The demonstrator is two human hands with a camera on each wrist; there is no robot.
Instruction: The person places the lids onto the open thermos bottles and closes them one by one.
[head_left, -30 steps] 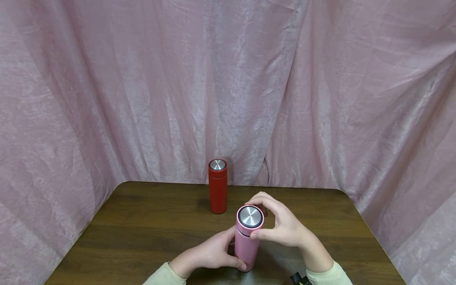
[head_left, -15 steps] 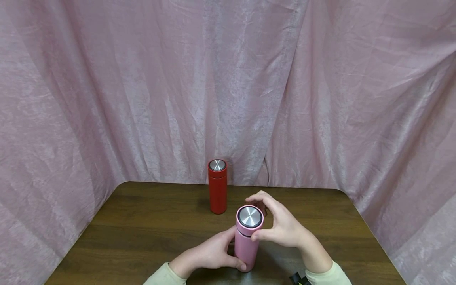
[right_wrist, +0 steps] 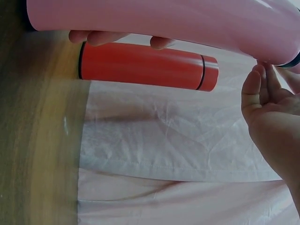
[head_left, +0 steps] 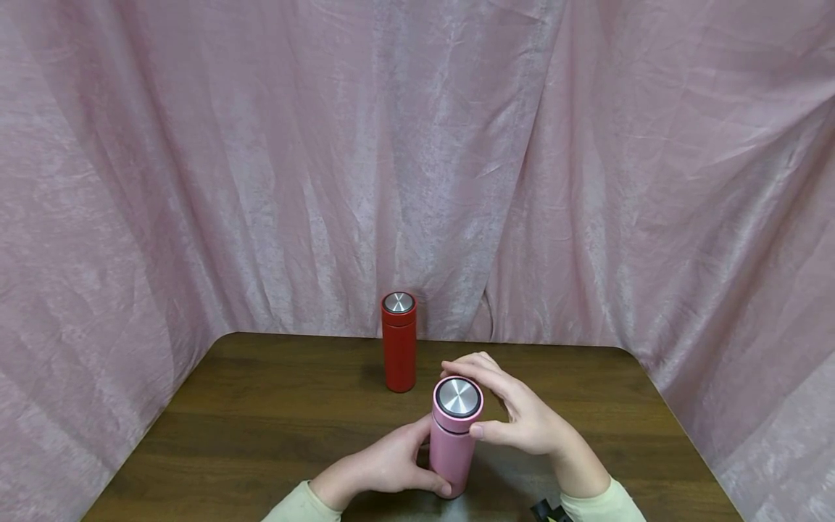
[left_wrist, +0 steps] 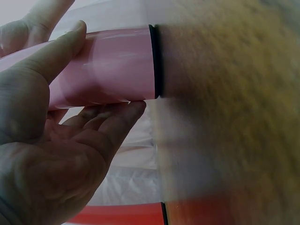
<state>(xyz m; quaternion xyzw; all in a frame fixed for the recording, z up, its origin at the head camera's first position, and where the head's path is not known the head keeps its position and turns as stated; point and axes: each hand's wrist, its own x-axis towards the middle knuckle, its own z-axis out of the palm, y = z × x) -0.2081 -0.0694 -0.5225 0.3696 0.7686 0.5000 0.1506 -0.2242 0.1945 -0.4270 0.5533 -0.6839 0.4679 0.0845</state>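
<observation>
A pink thermos flask (head_left: pixel 450 458) with a silver disc on its lid (head_left: pixel 458 398) stands upright near the table's front. My left hand (head_left: pixel 390 460) grips the lower body from the left, thumb across the front and fingers behind. In the left wrist view those fingers reach close to the black base ring (left_wrist: pixel 158 61). Up at the lid, my right hand (head_left: pixel 530 415) holds it from the right: the thumb lies by the seam and the fingers arch round the far side. The right wrist view shows bent fingers against the pink flask (right_wrist: pixel 154 16).
Farther back, a red thermos flask (head_left: pixel 399 355) stands upright on the brown wooden table (head_left: pixel 280 406). Pink curtains (head_left: pixel 293 181) hang behind the table and along both sides. A small black object (head_left: pixel 546 510) shows by the right sleeve (head_left: pixel 603 504).
The right hand's fingers loosened slightly at the lid, then shifted round its far side to the left, while the thumb slid right. The left hand and both flasks stay in place.
</observation>
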